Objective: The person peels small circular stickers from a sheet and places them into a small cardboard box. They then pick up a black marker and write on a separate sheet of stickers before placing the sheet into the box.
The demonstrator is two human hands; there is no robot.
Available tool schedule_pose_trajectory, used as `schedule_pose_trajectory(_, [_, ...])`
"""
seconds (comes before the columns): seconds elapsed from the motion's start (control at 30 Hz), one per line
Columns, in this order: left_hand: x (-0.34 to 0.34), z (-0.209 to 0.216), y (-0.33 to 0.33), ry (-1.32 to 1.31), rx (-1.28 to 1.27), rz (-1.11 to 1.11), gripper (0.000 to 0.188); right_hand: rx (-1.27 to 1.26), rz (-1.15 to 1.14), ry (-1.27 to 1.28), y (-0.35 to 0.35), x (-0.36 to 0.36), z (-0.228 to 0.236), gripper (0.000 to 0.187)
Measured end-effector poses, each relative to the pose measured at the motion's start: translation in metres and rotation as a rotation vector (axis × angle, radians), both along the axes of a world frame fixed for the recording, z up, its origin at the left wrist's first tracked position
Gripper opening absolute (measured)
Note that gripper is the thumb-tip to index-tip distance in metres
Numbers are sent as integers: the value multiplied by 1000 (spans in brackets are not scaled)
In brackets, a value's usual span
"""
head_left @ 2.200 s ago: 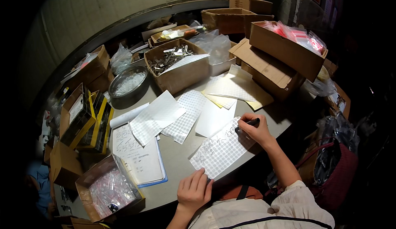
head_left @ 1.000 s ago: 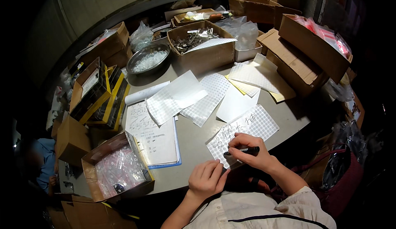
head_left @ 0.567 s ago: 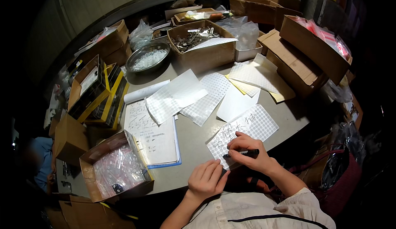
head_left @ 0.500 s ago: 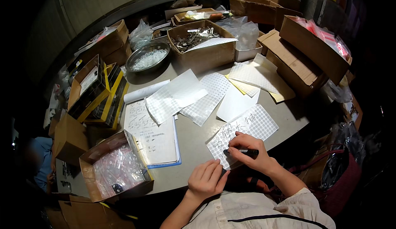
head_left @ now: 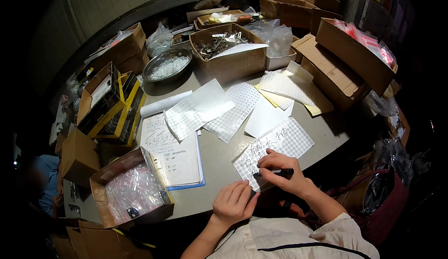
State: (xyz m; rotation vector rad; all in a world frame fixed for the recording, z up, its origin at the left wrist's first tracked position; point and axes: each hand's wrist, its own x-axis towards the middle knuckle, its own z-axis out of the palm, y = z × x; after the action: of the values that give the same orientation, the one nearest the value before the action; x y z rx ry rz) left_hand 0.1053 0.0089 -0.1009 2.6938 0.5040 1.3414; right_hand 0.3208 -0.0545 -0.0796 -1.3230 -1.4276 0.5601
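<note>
My right hand point(head_left: 283, 171) is closed around a black marker pen point(head_left: 284, 171), its tip low on a sheet of round grey stickers point(head_left: 295, 140). Large black handwriting runs across that sheet. At the sheet's near edge rests my left hand point(head_left: 234, 204), fingers bent and pressing the corner. A small black piece point(head_left: 253, 195), which looks like the pen's cap, shows between its thumb and fingers. Left of the sheet lies a blue clipboard point(head_left: 201, 183) with handwritten paper point(head_left: 170, 165). More sticker sheets point(head_left: 235, 112) overlap beyond my hands.
An open box point(head_left: 105, 212) of small clear bags stands at the table's near left edge. Behind are a metal bowl point(head_left: 149, 75) of small clear pieces and a carton point(head_left: 233, 68) of metal parts. Cartons point(head_left: 350, 58) crowd the right. A person in blue point(head_left: 49, 179) is at far left.
The marker has moved slightly over the sheet, adding strokes to the writing at its near end. The sheet has shifted a little. My left hand stays in place.
</note>
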Motion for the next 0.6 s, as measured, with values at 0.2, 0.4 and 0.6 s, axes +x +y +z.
schedule_pose_trajectory(0.2, [0, 0, 0, 2, -1, 3, 22, -61, 43, -51, -3, 4, 2, 8])
schedule_pose_trajectory(0.4, [0, 1, 0, 5, 4, 12, 21, -28, 18, 17, -5, 4, -1, 6])
schedule_pose_trajectory(0.6, [1, 1, -1, 6, 5, 11, 21, -28, 12, -3, -8, 4, -1, 5])
